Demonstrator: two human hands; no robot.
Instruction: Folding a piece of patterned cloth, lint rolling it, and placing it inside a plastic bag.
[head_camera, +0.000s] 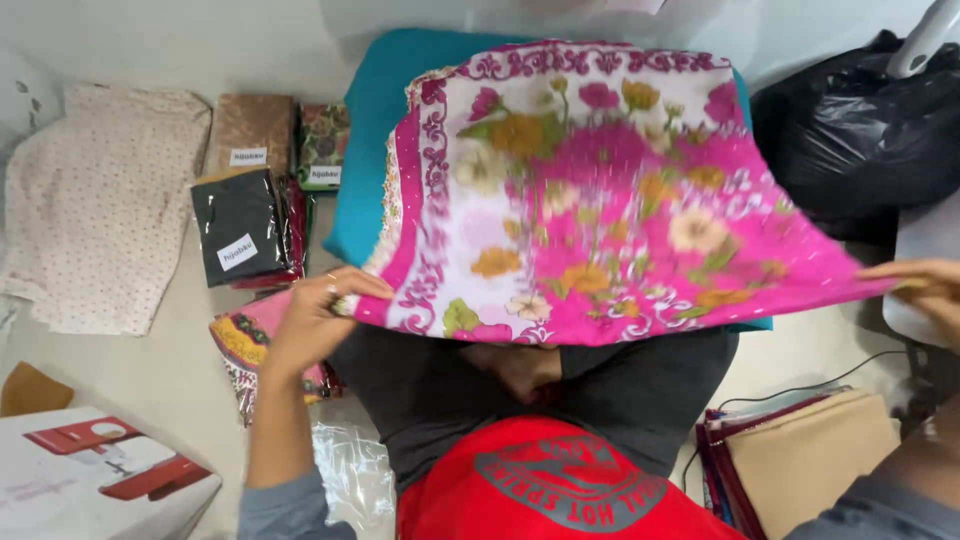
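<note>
While our left hand (318, 318) and right hand (925, 290) each pinch a corner, the pink floral cloth (590, 200) hangs stretched above the teal board (372, 150). Clear bags (245, 225) hold folded scarves; a black sack (850, 130) sits knotted.

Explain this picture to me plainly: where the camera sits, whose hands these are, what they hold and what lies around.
There is no machine here. The one picture comes from a camera worn on a person's head, looking down at their own lap and two bare hands. The left hand pinches one corner of a pink floral cloth, and the right hand grips the opposite corner, so the cloth is stretched out above a teal cushion. On the floor to the left lie a cream dotted fabric and several folded cloths in clear packets. A white box sits at lower left, a black plastic bag at upper right, and a stack of folded fabrics at lower right.
</note>
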